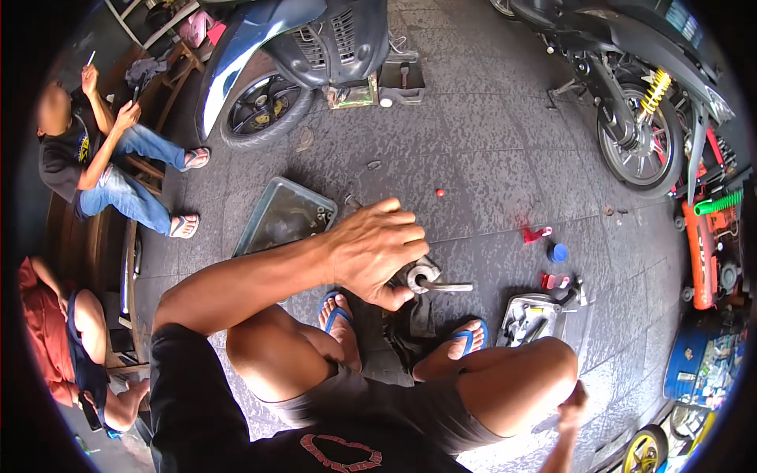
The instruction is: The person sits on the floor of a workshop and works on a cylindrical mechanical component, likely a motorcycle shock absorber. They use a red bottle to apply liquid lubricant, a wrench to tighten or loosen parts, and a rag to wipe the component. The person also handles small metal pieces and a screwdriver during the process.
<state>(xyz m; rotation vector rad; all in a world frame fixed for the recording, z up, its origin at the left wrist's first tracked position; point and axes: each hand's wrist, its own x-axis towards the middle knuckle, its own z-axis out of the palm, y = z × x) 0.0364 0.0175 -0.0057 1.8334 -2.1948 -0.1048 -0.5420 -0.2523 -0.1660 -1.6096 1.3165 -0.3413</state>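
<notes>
My left hand (371, 251) reaches out over my knee, its fingers (398, 236) curled downward and bunched close, the thumb pressing on a grey metal part (426, 277) lying on the dark paved floor (489, 158). The part has a ring-shaped end under my thumb tip and a straight shaft running out toward 3 o'clock. How much of it sits under my palm I cannot tell, since the hand covers its 9 o'clock side. A black rag or pad (414, 323) lies beneath it, between my two blue sandals (335, 311).

My right hand (574, 406) is low at 5 o'clock, beside my right knee. It seems loosely closed, but it is small and partly cut off there, so I cannot tell whether it grips anything.

At 3 o'clock from the part lie a red clip (536, 233), a blue cap (558, 252) and a grey metal cover (530, 317). At 10 o'clock from my left hand sits a green-rimmed tray (276, 217). A scooter's front wheel (264, 102) stands at 11 o'clock, another scooter's rear wheel (639, 146) at 2 o'clock. Two people sit at 9 o'clock, partly cut by the rim.
</notes>
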